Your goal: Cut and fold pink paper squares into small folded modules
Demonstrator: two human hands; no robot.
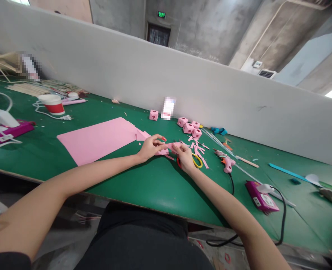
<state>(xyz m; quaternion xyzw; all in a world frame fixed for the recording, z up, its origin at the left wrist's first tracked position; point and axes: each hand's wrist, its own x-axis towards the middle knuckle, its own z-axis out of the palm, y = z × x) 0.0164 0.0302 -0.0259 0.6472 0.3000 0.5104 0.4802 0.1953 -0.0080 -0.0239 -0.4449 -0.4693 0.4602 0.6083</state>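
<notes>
Both hands' fingers pinch a pink paper piece between them; beyond the fingertips sit five folded pink paper cubes, this piece seemingly unfinished.

1. Left arm: bare below a dark sleeve; forearm reaches inward from lower left.
2. Left hand: fingers bent, thumb and fingertips in a pinch; red on a fingertip.
3. Right arm: bare, angled inward from lower right.
4. Right hand: fingers curled, pinching, near left hand.
5. Black-clothed lower body between arms.
</notes>
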